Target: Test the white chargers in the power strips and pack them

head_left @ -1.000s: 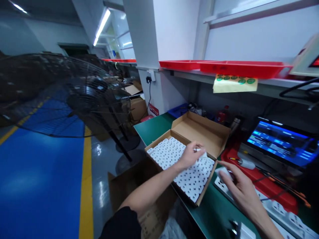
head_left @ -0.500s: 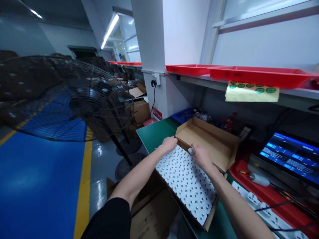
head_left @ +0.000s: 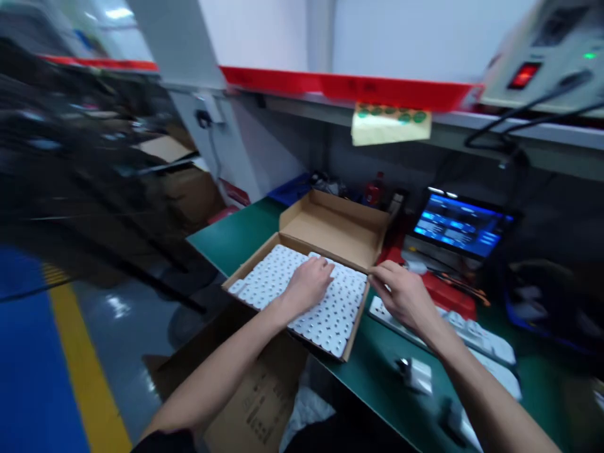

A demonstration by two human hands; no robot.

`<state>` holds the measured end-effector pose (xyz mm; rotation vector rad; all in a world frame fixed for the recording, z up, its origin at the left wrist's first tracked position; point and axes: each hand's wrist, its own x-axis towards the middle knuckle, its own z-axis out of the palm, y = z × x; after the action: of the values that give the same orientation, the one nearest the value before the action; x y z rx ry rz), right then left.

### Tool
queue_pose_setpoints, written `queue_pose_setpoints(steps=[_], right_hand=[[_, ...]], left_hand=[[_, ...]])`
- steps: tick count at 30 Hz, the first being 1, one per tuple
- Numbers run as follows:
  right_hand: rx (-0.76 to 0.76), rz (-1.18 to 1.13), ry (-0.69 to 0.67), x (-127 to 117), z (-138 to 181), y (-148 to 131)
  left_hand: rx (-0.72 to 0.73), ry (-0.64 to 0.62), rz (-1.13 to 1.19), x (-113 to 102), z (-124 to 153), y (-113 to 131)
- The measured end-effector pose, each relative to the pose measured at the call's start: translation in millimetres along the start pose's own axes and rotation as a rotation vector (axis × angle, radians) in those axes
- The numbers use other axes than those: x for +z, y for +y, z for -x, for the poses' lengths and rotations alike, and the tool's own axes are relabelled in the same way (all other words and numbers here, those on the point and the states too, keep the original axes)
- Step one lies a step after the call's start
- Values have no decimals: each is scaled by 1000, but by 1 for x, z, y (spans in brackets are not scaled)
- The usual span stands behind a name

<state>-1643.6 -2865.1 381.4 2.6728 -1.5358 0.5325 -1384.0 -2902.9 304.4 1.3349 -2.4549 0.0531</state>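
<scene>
Left hand [head_left: 307, 284]: fingers curled, white pieces [head_left: 331, 318] directly beneath them; whether gripping, cannot tell. Right hand [head_left: 403, 290]: fingers bunched (hold likewise unclear), corner of cardboard box [head_left: 336, 228] at their tips, power strip [head_left: 391, 316] below them.

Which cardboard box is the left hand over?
The open-lidded box on the green table, holding white pieces beneath the left hand; the lower carton and the background carton are off this table.

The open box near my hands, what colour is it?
The box is plain brown, seen best in the head view.
</scene>
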Motion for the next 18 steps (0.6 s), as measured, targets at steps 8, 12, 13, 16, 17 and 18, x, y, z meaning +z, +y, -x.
queue_pose_setpoints(steps=[8, 12, 13, 16, 17, 18], right_hand=[[291, 136, -354, -27, 233, 46], [344, 169, -449, -6, 280, 47], [368, 154, -441, -3, 285, 48], [471, 132, -412, 0, 294, 57], [506, 124, -407, 0, 296, 62], [531, 103, -405, -1, 297, 67]], left_hand=[[653, -62, 132, 55, 47, 202], [789, -24, 53, 75, 45, 239], [812, -27, 37, 78, 46, 241], [860, -85, 11, 83, 53, 238], [862, -118, 6, 82, 55, 236], [852, -160, 8, 80, 56, 234]])
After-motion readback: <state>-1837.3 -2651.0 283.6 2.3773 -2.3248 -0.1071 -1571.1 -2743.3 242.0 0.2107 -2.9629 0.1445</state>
